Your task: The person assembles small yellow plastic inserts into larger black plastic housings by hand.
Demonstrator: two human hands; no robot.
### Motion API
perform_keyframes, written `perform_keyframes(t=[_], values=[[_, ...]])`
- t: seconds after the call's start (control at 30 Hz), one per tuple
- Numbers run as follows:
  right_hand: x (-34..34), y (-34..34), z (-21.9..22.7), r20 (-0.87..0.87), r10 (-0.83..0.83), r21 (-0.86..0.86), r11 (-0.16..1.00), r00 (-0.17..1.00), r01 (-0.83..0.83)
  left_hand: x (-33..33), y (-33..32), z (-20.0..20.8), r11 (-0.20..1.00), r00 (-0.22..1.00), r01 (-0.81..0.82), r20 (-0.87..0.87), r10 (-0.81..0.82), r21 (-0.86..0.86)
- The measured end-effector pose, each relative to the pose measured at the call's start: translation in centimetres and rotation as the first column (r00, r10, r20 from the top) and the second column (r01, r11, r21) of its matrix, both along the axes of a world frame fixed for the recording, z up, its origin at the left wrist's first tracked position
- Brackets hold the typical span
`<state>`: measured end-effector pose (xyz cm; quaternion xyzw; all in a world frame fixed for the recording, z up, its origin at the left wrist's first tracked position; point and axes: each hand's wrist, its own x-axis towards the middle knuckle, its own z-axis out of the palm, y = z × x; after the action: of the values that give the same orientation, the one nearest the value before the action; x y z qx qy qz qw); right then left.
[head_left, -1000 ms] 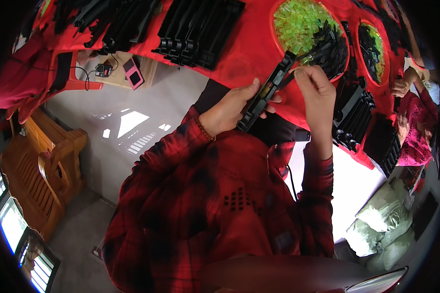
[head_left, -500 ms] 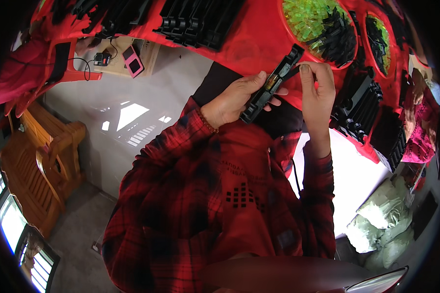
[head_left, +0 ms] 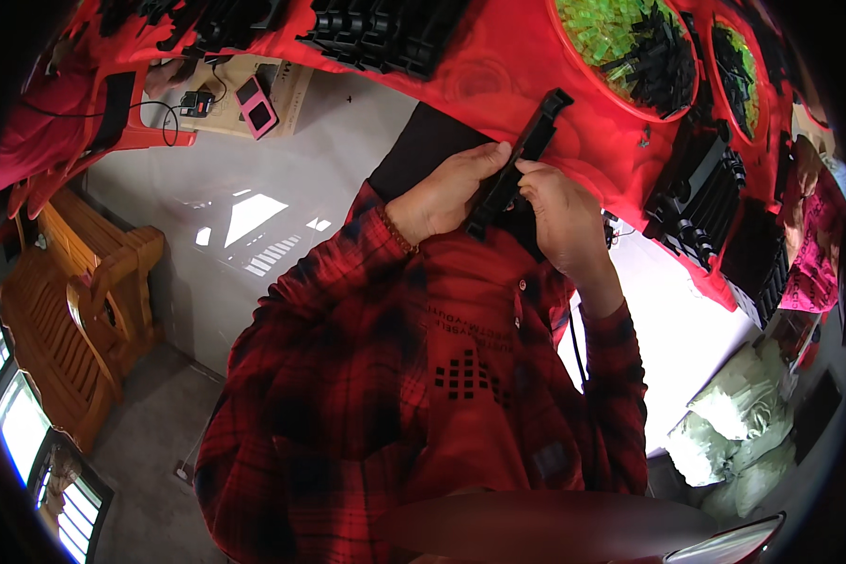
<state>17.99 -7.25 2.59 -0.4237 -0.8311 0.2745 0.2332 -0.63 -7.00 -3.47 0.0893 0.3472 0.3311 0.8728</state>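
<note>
My left hand [head_left: 446, 193] and my right hand [head_left: 556, 216] both grip a long black plastic strip [head_left: 526, 150], which is tilted with its far end toward the red table [head_left: 508, 66]. The left hand wraps its lower part; the right hand pinches its middle from the right side. Both sleeves are red and black plaid.
A round red basin [head_left: 573, 42] holds green and black plastic pieces. Stacks of black plastic parts [head_left: 385, 33] lie on the table, and more black parts [head_left: 700, 193] sit at the right. A pink device [head_left: 257, 105] lies on a board. A wooden bench [head_left: 61, 301] stands at the left. Pale sacks [head_left: 738, 428] lie on the floor at the right.
Both hands have drawn the black strip back from the table toward my chest, and the right hand has slid down to its middle.
</note>
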Motion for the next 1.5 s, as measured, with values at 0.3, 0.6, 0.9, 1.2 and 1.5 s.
perform_keyframes(t=[0.3,0.6,0.9,1.2,1.5], values=[[-1.8,-0.8,-0.6,0.164,-0.006,0.192,0.981,0.987,-0.026,0.3,-0.1,-1.2,0.994,0.991,-0.062,0.109,0.072,-0.088],[-1.4,0.0,1.3,0.119,0.056,0.217,0.973,0.991,-0.081,-0.2,0.2,-1.7,0.999,0.978,-0.014,0.21,0.022,-0.036],[-1.3,1.7,-0.7,-0.288,-0.45,-0.066,0.89,0.845,0.451,0.3,0.5,-0.1,0.998,0.992,0.029,0.123,-0.022,-0.057],[-2.1,1.3,-2.3,-0.135,-0.441,0.223,0.859,0.887,0.461,0.3,0.4,-0.3,0.992,0.992,0.015,0.125,0.001,-0.128],[-2.4,1.2,-2.7,0.006,-0.433,0.37,0.838,0.901,0.4,0.5,0.2,-0.4,0.986,0.989,-0.024,0.142,0.048,-0.166]])
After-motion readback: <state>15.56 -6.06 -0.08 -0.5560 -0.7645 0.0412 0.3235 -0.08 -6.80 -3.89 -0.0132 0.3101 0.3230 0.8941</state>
